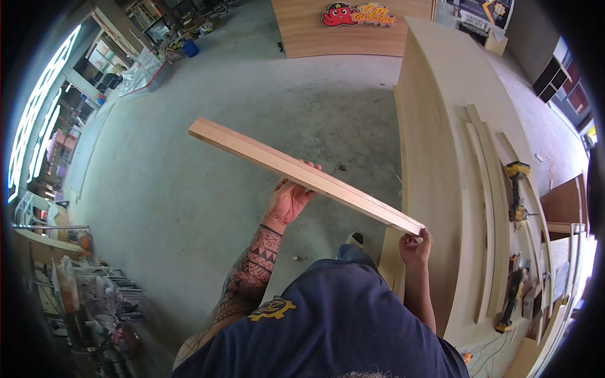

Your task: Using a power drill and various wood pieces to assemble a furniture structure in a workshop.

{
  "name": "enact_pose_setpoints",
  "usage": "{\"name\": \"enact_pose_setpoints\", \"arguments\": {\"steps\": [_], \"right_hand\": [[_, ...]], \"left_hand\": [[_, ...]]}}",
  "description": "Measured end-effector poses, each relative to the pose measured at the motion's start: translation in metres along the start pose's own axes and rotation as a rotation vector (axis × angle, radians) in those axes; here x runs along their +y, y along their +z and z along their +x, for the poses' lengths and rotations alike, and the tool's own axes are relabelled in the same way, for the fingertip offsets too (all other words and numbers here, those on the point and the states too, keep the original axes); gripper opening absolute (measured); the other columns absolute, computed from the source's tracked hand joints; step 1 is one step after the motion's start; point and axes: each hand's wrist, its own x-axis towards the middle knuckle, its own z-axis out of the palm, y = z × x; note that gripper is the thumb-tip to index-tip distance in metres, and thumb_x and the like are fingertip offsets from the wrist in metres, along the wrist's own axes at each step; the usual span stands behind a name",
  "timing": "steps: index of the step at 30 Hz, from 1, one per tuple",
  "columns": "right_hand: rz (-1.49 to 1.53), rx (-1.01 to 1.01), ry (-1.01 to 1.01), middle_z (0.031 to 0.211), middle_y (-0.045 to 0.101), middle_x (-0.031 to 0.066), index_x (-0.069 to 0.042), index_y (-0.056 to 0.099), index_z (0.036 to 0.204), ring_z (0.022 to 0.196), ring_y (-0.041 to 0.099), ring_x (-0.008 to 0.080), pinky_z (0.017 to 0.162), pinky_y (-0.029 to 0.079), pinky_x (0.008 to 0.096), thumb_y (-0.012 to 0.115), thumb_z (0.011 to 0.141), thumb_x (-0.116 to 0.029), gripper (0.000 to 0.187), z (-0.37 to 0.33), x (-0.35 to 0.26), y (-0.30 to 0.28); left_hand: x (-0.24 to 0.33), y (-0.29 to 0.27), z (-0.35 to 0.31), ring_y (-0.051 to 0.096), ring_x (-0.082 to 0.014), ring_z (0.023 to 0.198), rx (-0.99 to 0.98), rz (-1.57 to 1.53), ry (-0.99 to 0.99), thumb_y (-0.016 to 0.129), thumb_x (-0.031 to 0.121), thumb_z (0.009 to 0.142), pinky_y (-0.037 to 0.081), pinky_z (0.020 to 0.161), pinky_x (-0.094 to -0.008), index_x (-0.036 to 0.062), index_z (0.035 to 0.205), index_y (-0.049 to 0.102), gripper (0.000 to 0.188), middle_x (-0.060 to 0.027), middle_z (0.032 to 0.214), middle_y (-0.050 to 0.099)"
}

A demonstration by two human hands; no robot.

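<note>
A long, pale wooden plank [296, 171] slants across the middle of the view, its far end up to the left and its near end down to the right. My left hand [291, 196] supports it from below near the middle, with fingertips curling over the far edge. At the near right end, my right hand [414, 247] grips the plank's tip between thumb and fingers. The plank is raised above the concrete floor [189, 208], beside a long wooden panel structure [435, 157] on my right.
Wooden strips [486, 214] lie on the structure's top, with a yellow-and-black cordless drill [518, 189] and another power tool [513, 293] beside them. A wood-faced counter [340, 41] with a red cartoon sign stands ahead. Piled metal and plastic items [104, 302] sit at lower left.
</note>
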Motion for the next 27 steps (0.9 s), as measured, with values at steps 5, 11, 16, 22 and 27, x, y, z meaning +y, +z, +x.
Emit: {"name": "enact_pose_setpoints", "arguments": {"steps": [5, 11, 16, 22, 27], "right_hand": [[-0.065, -0.026, -0.027, 0.1, 0.073, 0.0074, -0.007, 0.067, 0.112, 0.086, 0.071, 0.0216, 0.073, 0.061, 0.0372, 0.062, 0.108, -0.03, 0.024, 0.05, 0.014, 0.044], [-0.221, 0.055, 0.059, 0.092, 0.07, 0.0066, -0.007, 0.066, 0.11, 0.083, 0.069, 0.021, 0.075, 0.062, 0.0371, 0.064, 0.108, -0.028, 0.021, 0.124, 0.015, 0.032], [-0.185, 0.104, -0.004, 0.103, 0.068, 0.0112, -0.007, 0.06, 0.12, 0.085, 0.068, 0.023, 0.076, 0.061, 0.0371, 0.067, 0.107, -0.029, 0.027, 0.132, 0.018, 0.044], [-0.245, 0.592, -0.114, 0.104, 0.062, 0.0155, -0.01, 0.06, 0.127, 0.083, 0.063, 0.0249, 0.074, 0.057, 0.0354, 0.069, 0.104, -0.029, 0.03, 0.102, 0.03, 0.093], [-0.969, 0.238, -0.392, 0.1, 0.065, 0.0029, -0.006, 0.063, 0.137, 0.082, 0.062, 0.0129, 0.074, 0.053, 0.0292, 0.068, 0.106, -0.028, 0.039, 0.085, 0.031, 0.133]], "left_hand": [[0.024, -0.019, 0.043, 0.045, -0.0392, 0.152, 0.043, 0.03, -0.069, 0.056, 0.028, 0.113, 0.051, 0.117, -0.0606, 0.0103, 0.153, 0.049, 0.045, -0.0096, 0.157, 0.053], [0.018, -0.003, 0.106, 0.053, -0.034, 0.146, 0.127, 0.248, -0.073, 0.061, 0.02, 0.11, 0.055, 0.112, -0.0609, 0.0117, 0.151, 0.054, 0.042, -0.0111, 0.158, 0.053], [0.007, -0.004, 0.158, 0.058, -0.032, 0.142, 0.11, 0.29, -0.127, 0.063, 0.017, 0.11, 0.057, 0.109, -0.0634, 0.0131, 0.15, 0.057, 0.04, -0.0116, 0.154, 0.058], [-0.02, -0.019, 0.231, 0.063, -0.0309, 0.135, 0.236, 0.316, -0.221, 0.062, 0.017, 0.111, 0.057, 0.109, -0.0624, 0.0107, 0.147, 0.057, 0.037, -0.0107, 0.149, 0.062], [-0.044, -0.035, 0.286, 0.066, -0.0239, 0.129, 0.115, 0.499, -0.304, 0.061, 0.018, 0.112, 0.058, 0.106, -0.0551, 0.0104, 0.145, 0.057, 0.035, -0.0076, 0.146, 0.064]]}}
